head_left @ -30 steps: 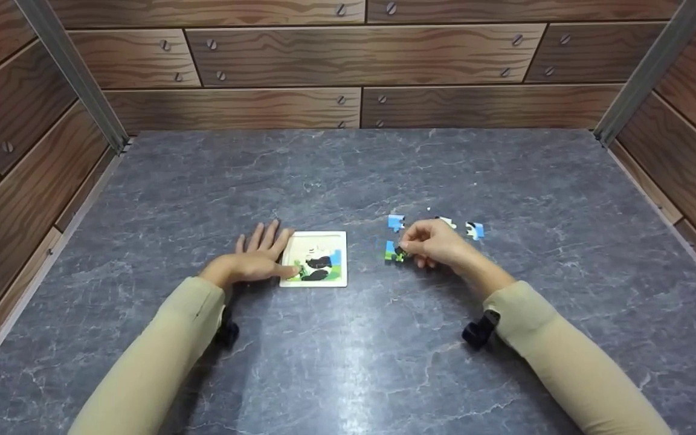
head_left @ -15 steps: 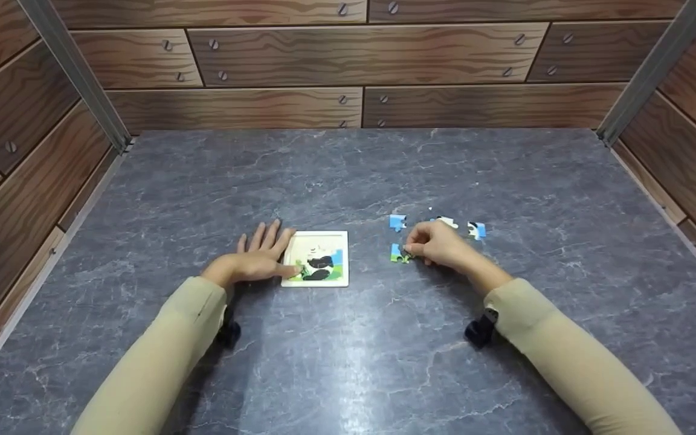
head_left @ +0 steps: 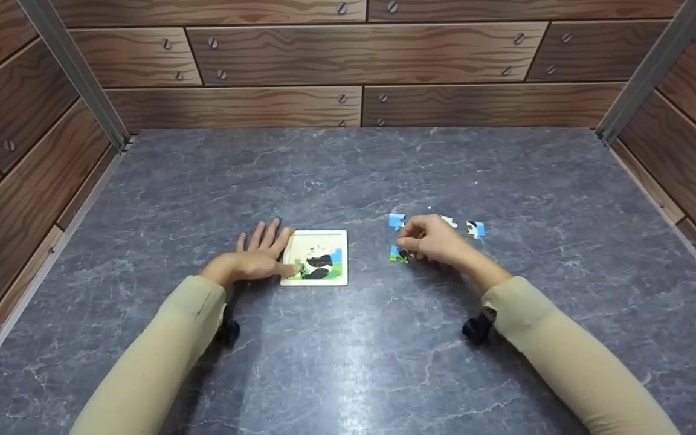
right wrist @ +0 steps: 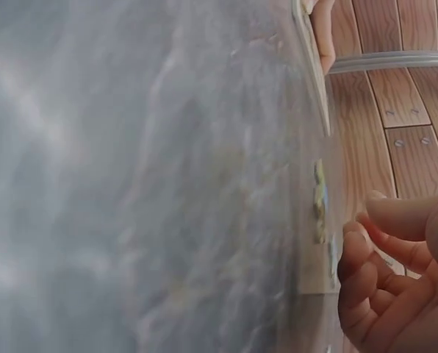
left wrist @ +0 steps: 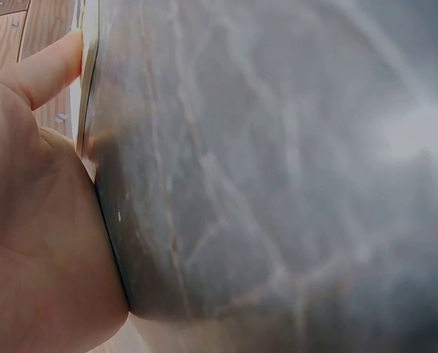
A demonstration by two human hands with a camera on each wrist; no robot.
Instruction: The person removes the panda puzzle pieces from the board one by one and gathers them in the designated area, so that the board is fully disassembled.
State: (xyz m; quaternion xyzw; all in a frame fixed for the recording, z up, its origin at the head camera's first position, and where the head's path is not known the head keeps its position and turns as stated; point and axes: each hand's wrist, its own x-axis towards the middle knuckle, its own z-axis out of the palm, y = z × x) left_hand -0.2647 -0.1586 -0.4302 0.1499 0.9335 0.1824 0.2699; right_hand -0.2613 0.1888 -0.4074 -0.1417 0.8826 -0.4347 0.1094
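Note:
My left hand (head_left: pixel 251 257) lies with spread, straight fingers beside a square wooden puzzle tray (head_left: pixel 344 258), its thumb resting on the tray's left part. A partly filled panda picture shows inside the tray. To the right, my right hand (head_left: pixel 435 237) is just above the table with loosely curled fingers. In the right wrist view its thumb and index fingertip are close, and no piece shows between them. A blue-and-green puzzle piece (head_left: pixel 394 254) lies just below those fingertips, a dark part beside it. A blue puzzle piece (head_left: pixel 396 221) lies at the back left of the hand.
Beyond the right hand lie a whitish puzzle piece (head_left: pixel 449 222), partly hidden, and a blue, black and white puzzle piece (head_left: pixel 476 229). The grey marbled table (head_left: pixel 348 175) ends at wood-patterned walls (head_left: pixel 348 54) on the back and sides.
The blue-and-green piece has shifted slightly right on the table. My right hand has risen a little from it, toward the back. The left hand and tray have stayed put.

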